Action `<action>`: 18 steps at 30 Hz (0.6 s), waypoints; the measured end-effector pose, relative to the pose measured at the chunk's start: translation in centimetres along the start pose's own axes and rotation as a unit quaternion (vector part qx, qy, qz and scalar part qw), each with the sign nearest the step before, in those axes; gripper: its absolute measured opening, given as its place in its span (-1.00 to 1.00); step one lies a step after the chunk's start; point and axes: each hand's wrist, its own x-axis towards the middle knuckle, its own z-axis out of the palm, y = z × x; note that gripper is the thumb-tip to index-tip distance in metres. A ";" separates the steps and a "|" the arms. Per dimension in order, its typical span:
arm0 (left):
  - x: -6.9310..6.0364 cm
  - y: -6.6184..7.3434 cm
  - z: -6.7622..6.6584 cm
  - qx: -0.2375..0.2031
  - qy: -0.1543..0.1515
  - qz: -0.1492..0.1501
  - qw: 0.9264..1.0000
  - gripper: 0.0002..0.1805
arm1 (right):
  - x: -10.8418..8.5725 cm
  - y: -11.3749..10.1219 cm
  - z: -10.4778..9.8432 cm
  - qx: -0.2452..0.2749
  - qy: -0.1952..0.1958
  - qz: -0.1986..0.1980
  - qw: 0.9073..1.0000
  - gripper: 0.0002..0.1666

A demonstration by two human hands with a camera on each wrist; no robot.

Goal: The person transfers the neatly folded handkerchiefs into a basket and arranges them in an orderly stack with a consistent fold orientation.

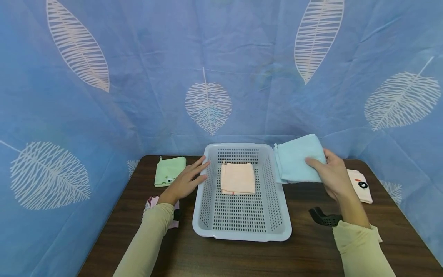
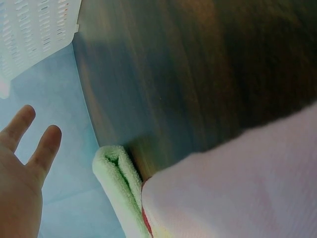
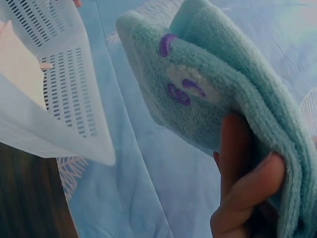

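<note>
A light-blue, square-folded terry towel (image 1: 295, 161) is in the air at the right side of the basket, overlapping its rim in the head view, while the right wrist view shows a gap between the two. Purple embroidery marks the face turned to that wrist camera. The right hand (image 1: 333, 173) pinches the towel near its outer edge, thumb on the upper face and the other fingers beneath; this grip probably holds the folded layers together and leaves most of the cloth flat.

The pale grey-blue, perforated plastic basket (image 1: 242, 235) sits upright, its hollow facing up. Inside, toward the far end, lies a peach folded towel (image 1: 238, 177), flat and with its loop pointing away, which suggests it was laid with some care. At the opposite rim is the left hand (image 1: 187, 179), its fingers spread and holding nothing; whether they touch the plastic I cannot tell, though their position would suit steadying it.

Left of the basket lie a green folded towel (image 1: 169, 171) and, nearer, a pink patterned towel (image 1: 173, 222) partly hidden by the left arm. On the right is a whitish towel with a black round patch (image 1: 360, 186), partly behind the right hand.

All this rests on a dark brown, wood-grained tabletop (image 1: 225, 257). Blue fabric printed with white leaves (image 1: 155, 96) hangs behind it and along both sides.
</note>
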 end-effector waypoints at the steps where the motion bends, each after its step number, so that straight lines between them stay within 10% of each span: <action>1: 0.0 0.0 0.0 0.000 -0.001 0.000 1.000 -0.37 | 0.0 -0.1 0.1 0.003 -0.001 -0.001 1.000 -0.08; 18: 0.0 0.2 0.0 0.003 0.000 -0.002 1.000 -0.37 | 0.9 -0.7 2.7 0.048 -0.019 -0.011 0.999 -0.15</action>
